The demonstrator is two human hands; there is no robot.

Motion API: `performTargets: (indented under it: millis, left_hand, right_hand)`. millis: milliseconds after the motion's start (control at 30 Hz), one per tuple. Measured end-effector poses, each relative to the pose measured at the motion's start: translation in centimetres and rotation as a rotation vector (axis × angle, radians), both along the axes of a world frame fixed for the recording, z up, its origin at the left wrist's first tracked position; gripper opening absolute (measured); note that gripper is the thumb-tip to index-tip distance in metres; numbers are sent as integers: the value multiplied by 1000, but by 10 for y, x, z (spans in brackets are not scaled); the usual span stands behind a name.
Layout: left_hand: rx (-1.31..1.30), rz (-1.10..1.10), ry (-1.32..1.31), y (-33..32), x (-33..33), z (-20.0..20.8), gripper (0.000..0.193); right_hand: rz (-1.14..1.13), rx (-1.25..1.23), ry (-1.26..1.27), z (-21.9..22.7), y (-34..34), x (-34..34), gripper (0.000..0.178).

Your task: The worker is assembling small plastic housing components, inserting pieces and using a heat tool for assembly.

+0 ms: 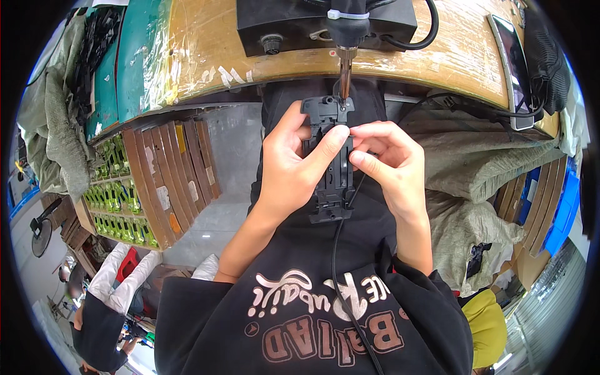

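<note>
Facing the bench [462,59] at 12 o'clock, I clasp the black housing [332,181], centred, in my left hand [292,167]; my right hand [397,159] pinches narrowly at 3 o'clock, contents unclear. The driver tip [344,81] meets the housing's 12 o'clock end: 1 spot seemingly underway, the rest unreadable.
</note>
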State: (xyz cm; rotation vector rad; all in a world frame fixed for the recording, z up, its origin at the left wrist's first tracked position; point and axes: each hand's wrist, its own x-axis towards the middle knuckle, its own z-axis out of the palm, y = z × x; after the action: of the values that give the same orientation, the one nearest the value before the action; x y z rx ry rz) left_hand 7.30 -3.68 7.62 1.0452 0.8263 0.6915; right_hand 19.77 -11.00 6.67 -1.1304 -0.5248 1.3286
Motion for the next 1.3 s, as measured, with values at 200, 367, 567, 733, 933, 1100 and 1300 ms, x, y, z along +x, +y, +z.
performTargets:
  millis: [200, 367, 567, 733, 933, 1100, 1300]
  left_hand:
    - [-24, -11, -11, 2, 0, 1, 18]
    - [-40, -2, -24, 2, 0, 1, 19]
    - [-36, 7, -12, 0, 0, -1, 19]
    - [-41, 13, -16, 0, 1, 1, 19]
    - [-18, 16, -19, 1, 2, -1, 19]
    - [-11, 12, -6, 0, 0, -3, 19]
    - [0, 1, 13, -4, -3, 0, 20]
  right_hand:
    - [7, 10, 20, 0, 0, 0, 26]
    - [2, 9, 25, 1, -1, 1, 26]
    - [-7, 3, 14, 1, -1, 0, 26]
    - [-9, 14, 19, 1, -2, 0, 26]
    - [-9, 17, 11, 1, -1, 1, 26]
    - [-3, -1, 4, -2, -1, -1, 26]
    - [2, -1, 30, -2, -6, -3, 25]
